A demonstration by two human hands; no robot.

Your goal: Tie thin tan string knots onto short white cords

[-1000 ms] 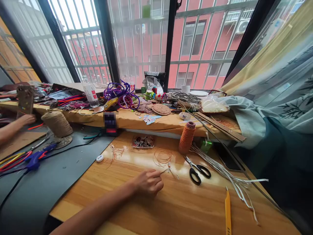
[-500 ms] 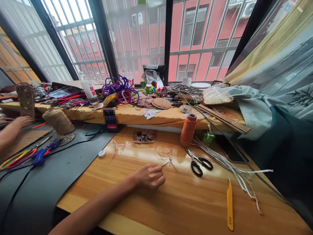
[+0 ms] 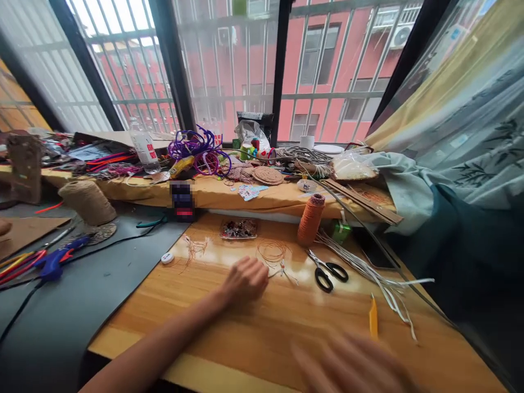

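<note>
On the wooden table, my left hand [image 3: 248,279] is closed in a loose fist, knuckles up. Any object inside its fingers is hidden. Beside its fingertips lies a small knotted piece of pale cord [image 3: 282,267], one strand running to the edge of the hand. My right hand [image 3: 352,365], smeared by motion, is at the lower right with thumb and fingers stretched apart and nothing visible in it. Just beyond it lie yellow tweezers [image 3: 373,317], partly covered by the hand. Black-handled scissors [image 3: 327,271] rest open farther back, near a coil of thin brown cord [image 3: 273,251].
An orange thread cone [image 3: 311,220] stands behind the scissors, with white cords [image 3: 368,267] to its right. A tray of beads [image 3: 238,229] sits at the back. A blue glue gun [image 3: 59,261] and twine spool [image 3: 88,203] are left. Another person's hand [image 3: 4,226] shows at the left edge.
My right hand has come into view at the lower right, over the tweezers' near end. My left hand has shifted slightly forward. The other person's hand has mostly left view.
</note>
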